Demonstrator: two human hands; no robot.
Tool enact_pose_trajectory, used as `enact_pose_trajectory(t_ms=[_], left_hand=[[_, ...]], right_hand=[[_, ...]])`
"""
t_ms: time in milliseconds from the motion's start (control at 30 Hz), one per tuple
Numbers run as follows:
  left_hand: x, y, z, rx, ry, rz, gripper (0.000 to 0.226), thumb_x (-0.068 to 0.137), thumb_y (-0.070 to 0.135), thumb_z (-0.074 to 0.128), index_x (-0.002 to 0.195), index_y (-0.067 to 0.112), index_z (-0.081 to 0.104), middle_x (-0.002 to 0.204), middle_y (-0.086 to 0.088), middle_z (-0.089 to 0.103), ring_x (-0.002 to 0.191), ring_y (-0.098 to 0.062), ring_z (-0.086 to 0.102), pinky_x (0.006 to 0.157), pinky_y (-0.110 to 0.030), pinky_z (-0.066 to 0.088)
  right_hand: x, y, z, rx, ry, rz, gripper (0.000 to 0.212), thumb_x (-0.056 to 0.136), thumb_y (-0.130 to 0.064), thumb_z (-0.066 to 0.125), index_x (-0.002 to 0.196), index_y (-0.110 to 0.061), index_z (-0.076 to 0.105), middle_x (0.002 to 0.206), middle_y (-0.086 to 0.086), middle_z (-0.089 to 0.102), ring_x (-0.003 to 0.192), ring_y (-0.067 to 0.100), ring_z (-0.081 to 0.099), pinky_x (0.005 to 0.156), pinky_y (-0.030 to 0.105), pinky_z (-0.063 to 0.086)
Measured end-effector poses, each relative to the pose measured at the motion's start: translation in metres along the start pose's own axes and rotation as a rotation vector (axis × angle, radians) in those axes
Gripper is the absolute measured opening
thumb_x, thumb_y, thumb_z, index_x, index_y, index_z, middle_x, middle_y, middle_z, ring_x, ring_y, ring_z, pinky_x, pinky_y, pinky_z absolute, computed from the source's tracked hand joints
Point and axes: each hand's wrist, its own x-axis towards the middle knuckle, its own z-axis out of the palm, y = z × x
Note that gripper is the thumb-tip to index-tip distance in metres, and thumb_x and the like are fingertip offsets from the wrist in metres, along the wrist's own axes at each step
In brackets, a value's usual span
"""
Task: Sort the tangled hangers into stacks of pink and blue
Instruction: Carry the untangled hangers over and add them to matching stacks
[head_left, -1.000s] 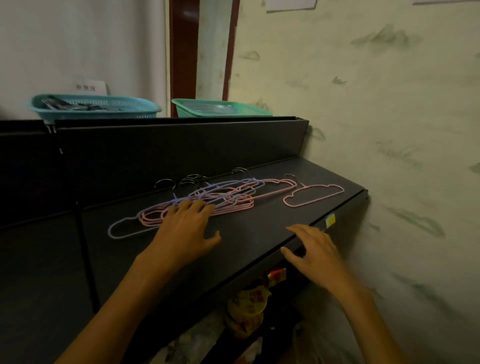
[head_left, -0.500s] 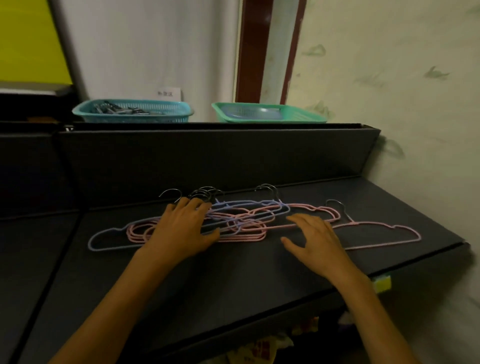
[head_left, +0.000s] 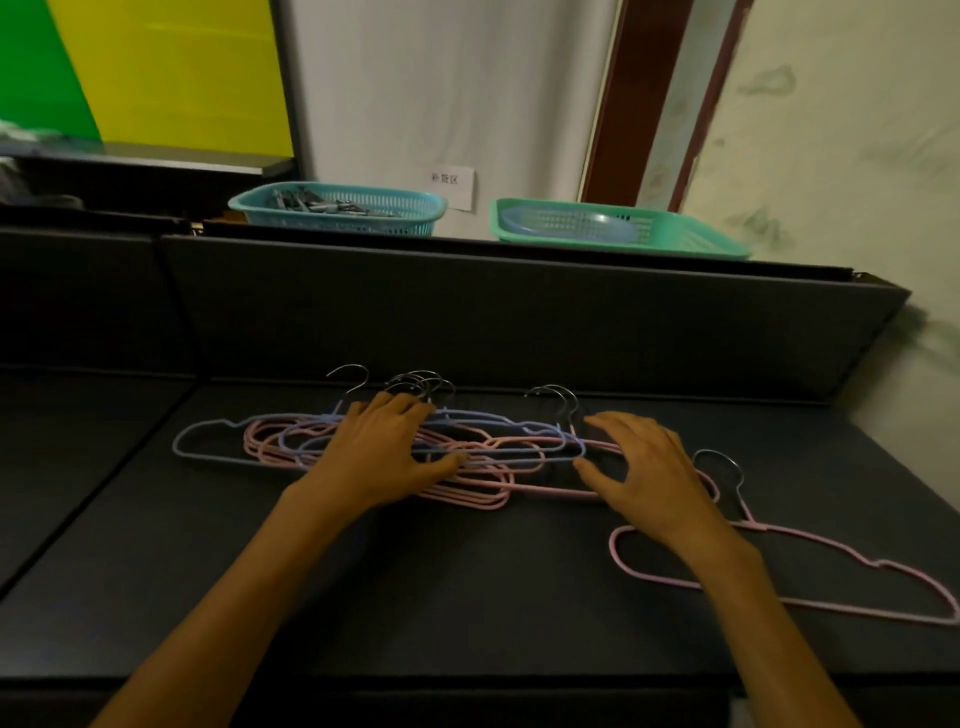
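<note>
A tangled pile of pink and blue hangers (head_left: 488, 452) lies across the middle of the dark shelf (head_left: 467, 597), metal hooks pointing to the back. My left hand (head_left: 387, 452) rests flat on the pile's left half, fingers spread. My right hand (head_left: 644, 470) hovers over the pile's right end with fingers spread and slightly curved, holding nothing. One blue hanger (head_left: 208, 439) sticks out at the left. A single pink hanger (head_left: 852, 558) lies apart at the right, partly under my right forearm.
A tall dark back panel (head_left: 519, 312) rises behind the shelf. On top of it stand a teal basket (head_left: 337, 208) holding grey clips and a green basket (head_left: 618, 228). A wall closes in on the right.
My right hand has moved from the shelf's front edge up to the pile's right end. The view has shifted left and closer. My left hand stays on the pile.
</note>
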Motion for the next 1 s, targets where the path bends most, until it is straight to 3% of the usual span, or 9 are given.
enact_pose_trajectory(t_ms=[333,667,1000], left_hand=[[0.011,-0.002,0.000,-0.132,-0.097,-0.069,0.087,0.073,0.076,0.048,0.145,0.030,0.030,0.149,-0.001,0.033,0.135,-0.021,0.030,0.114,-0.046,0.021],[-0.011,-0.031,-0.015,-0.025,0.204,0.009,0.088,0.073,0.071,0.057,0.144,0.025,0.031,0.145,-0.001,0.036,0.131,-0.020,0.031,0.110,-0.041,0.024],[-0.046,-0.121,-0.037,-0.036,0.310,-0.030,0.088,0.069,0.057,0.072,0.140,0.015,0.041,0.140,-0.012,0.045,0.128,-0.030,0.038,0.107,-0.048,0.028]], right_hand=[[0.010,0.005,0.001,0.037,0.001,-0.081,0.058,0.087,-0.043,0.059,0.138,-0.028,0.039,0.144,-0.003,0.039,0.134,0.013,0.030,0.111,0.030,0.018],[0.016,-0.022,0.008,0.018,0.011,-0.093,0.060,0.086,-0.047,0.058,0.139,-0.029,0.038,0.144,-0.004,0.039,0.134,0.012,0.030,0.108,0.026,0.016],[0.037,-0.113,0.039,0.036,-0.185,-0.083,0.077,0.079,-0.067,0.053,0.143,-0.034,0.028,0.150,-0.005,0.029,0.136,0.014,0.024,0.110,0.033,0.021]])
